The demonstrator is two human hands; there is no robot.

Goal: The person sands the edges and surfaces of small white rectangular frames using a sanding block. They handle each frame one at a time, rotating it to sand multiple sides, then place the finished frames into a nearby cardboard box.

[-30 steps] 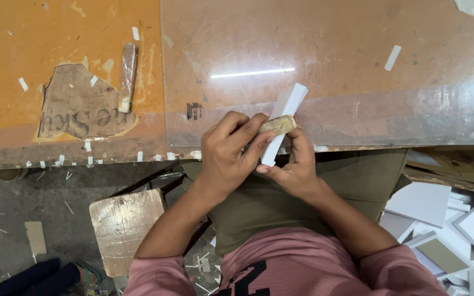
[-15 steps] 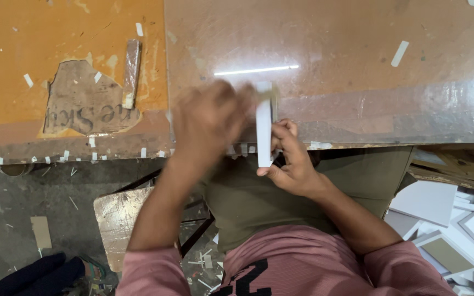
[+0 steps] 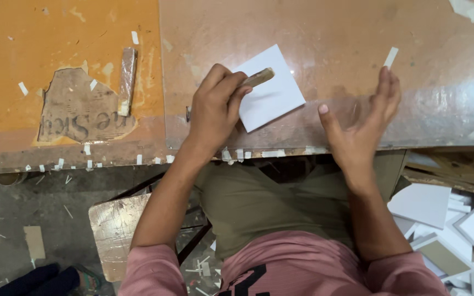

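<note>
Nearest the person, the right hand hovers open and empty over the glass-topped table, right of the white card. The left hand grips a small wooden tool, pressing it onto the card, which lies flat near the table's front edge.

The left hand presses a short wooden stick onto a white square card lying flat on the glossy surface. The right hand hovers open beside the card, holding nothing. More white cards are stacked below the surface edge.
</note>
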